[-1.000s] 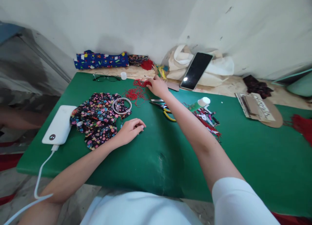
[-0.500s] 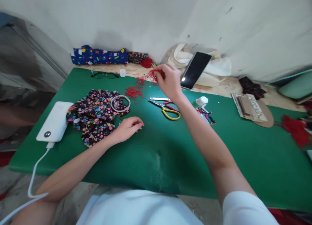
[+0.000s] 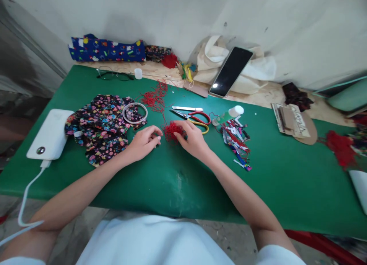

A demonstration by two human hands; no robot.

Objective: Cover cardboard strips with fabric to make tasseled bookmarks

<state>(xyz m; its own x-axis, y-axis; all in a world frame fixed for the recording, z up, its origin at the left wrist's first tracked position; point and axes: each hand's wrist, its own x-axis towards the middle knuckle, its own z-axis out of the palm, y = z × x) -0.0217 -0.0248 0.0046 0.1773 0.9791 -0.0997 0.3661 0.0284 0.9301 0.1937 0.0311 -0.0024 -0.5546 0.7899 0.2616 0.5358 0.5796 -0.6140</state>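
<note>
My right hand [image 3: 194,139] is closed on a bunch of red thread [image 3: 171,132], low over the middle of the table. Some strands trail from it toward a loose pile of red thread [image 3: 154,98] farther back. Left of the bunch, my left hand [image 3: 143,143] rests on the table, fingers loosely bent and apart, with nothing visible in them. Beside that hand lies a black floral cloth [image 3: 99,123] with a pale ring [image 3: 124,114] on its right edge. Scissors [image 3: 197,117] with red and yellow handles are just behind my right hand, next to silver tweezers [image 3: 187,108].
A small bottle [image 3: 225,117] with a white cap lies by fabric scraps [image 3: 236,139]. On the left is a white power bank [image 3: 50,135] with a cable. Glasses [image 3: 114,74] and a leaning phone [image 3: 231,72] are at the back; cardboard pieces [image 3: 295,121] lie right.
My right hand has come back from the thread pile toward me, bringing a bunch of red thread near my left hand. The left hand stays almost in place; the view has shifted slightly.
</note>
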